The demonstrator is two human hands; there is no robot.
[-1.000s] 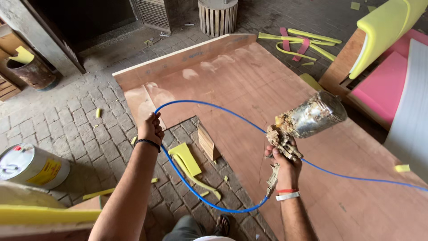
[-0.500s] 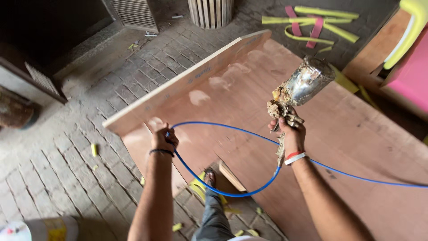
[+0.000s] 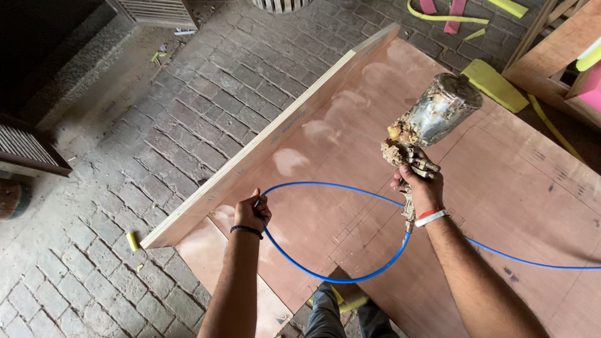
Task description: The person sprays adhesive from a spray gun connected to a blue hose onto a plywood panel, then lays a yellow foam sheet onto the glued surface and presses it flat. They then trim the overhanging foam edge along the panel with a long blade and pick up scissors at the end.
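Above a large sheet of reddish-brown plywood [image 3: 501, 188], seen from the head looking down, a spray gun [image 3: 429, 125] is held in the right hand [image 3: 421, 191]. Its fingers are wrapped tightly round the grip, and a red and a white band are worn at the wrist. The gun's round metal cup is shiny but dented, and its body is caked with lumpy, yellowish dried residue. A thin, smooth blue hose [image 3: 332, 275] is joined to the bottom of the grip, is looped down and round in a wide curve, and is pinched between the closed fingers of the left hand [image 3: 251, 213], where a black band is worn. A second stretch of hose is trailed off to the right edge across the plywood.

The plywood is laid flat, matte and dusty, with pale patches and faint pencil lines. A long pale board [image 3: 275, 134] is stood on edge along its left side. A floor [image 3: 156, 125] of grey, uneven paving bricks is seen beyond it. Yellow foam scraps [image 3: 498, 81] and pink strips [image 3: 454, 15] are scattered at the top, beside a wooden frame [image 3: 557, 59]. A slatted vent [image 3: 25, 147] is seen at the left.
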